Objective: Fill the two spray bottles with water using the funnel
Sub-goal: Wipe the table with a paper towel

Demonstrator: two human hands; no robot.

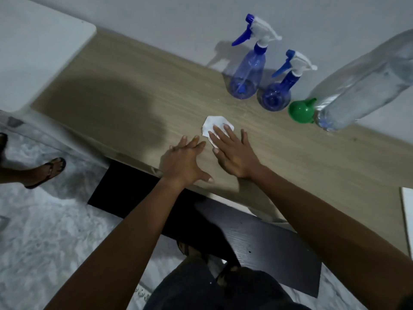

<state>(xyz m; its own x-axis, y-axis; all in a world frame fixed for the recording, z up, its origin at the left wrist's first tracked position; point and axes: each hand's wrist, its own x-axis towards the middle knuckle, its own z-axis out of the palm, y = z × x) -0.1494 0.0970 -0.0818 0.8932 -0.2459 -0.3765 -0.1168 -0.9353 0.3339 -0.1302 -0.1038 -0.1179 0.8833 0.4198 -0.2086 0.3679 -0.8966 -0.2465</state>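
Two blue spray bottles with white-and-blue trigger heads stand near the wall on the wooden table point(125, 90): a taller one point(247, 72) and a shorter one point(277, 92) to its right. A green funnel point(300, 110) lies on its side beside a large clear water bottle point(366, 81). My left hand point(185, 162) lies flat on the table near its front edge, fingers spread, holding nothing. My right hand point(234, 153) rests flat with its fingertips on a white tissue point(214, 125).
A white appliance or cabinet top point(33, 59) stands at the table's left end. A dark board point(257, 240) lies below the table's front edge. Another person's sandalled foot point(48, 171) is on the pale floor at left. A white object's edge point(407, 215) shows at right.
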